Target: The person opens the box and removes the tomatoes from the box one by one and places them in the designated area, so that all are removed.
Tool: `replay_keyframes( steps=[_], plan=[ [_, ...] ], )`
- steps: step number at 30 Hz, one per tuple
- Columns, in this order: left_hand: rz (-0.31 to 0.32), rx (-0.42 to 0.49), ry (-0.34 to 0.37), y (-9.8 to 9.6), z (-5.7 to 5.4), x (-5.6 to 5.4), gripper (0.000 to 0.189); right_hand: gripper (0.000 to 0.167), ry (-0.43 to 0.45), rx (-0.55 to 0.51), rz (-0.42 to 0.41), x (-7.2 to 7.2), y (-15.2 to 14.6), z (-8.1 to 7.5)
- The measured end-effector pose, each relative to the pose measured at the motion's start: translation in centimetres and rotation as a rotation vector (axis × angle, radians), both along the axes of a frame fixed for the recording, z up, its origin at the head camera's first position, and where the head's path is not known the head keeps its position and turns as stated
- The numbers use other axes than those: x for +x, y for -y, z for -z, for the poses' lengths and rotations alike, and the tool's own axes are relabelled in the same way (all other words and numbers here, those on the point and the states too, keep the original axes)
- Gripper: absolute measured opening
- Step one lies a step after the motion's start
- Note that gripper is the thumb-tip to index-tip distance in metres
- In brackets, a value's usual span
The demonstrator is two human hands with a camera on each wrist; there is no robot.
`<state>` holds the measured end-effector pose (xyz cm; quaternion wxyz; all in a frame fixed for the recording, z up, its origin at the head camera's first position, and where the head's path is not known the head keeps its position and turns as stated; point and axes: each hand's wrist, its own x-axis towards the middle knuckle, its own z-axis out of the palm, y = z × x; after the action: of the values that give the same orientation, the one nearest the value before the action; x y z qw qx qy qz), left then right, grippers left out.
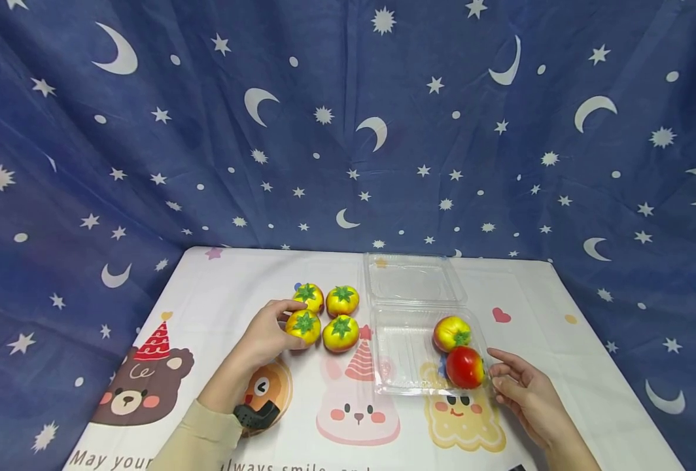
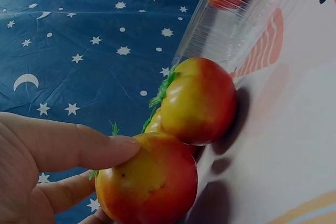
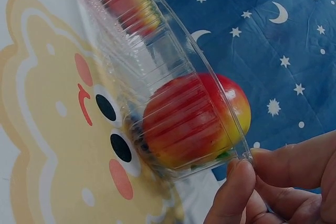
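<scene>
Hanging behind everything, a blue curtain with moons and stars borders the white bench. On the bench lies a clear container, its lid folded back toward the curtain. The right hand pinches the container's near right corner in its grip, seemingly steadying it. Over at the left, the left hand curls its grip round the front-left fruit in a cluster of four. The step in hand looks to be securing that fruit; the next move probably calls for lifting it clear before heading sideways. Crowding it are the back-left fruit, the back-right fruit and the front-right fruit, the last standing between it and the container. Inside, a yellow fruit and a red fruit occupy the right side, leaving room at the left.
</scene>
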<state>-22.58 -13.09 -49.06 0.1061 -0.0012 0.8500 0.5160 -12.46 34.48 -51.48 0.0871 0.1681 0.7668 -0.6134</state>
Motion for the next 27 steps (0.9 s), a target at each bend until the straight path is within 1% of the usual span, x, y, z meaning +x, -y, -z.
replay_keyframes(
  steps=[7, 12, 21, 27],
  plan=[
    [-0.002, -0.025, -0.005, 0.0, 0.1, 0.1, 0.07, 0.066, -0.012, -0.011, 0.002, 0.1, 0.1, 0.0],
    [-0.005, -0.02, -0.002, 0.0, 0.5, 0.1, 0.068, 0.066, -0.012, -0.019, 0.006, 0.0, 0.1, 0.0],
    [-0.01, -0.023, 0.02, -0.2, 1.2, -0.2, 0.066, 0.066, -0.004, 0.001, -0.003, 0.0, 0.1, 0.0],
    [-0.012, -0.019, 0.012, -0.2, 1.3, -0.3, 0.068, 0.066, 0.0, 0.007, 0.003, 0.0, 0.1, 0.0]
  ],
)
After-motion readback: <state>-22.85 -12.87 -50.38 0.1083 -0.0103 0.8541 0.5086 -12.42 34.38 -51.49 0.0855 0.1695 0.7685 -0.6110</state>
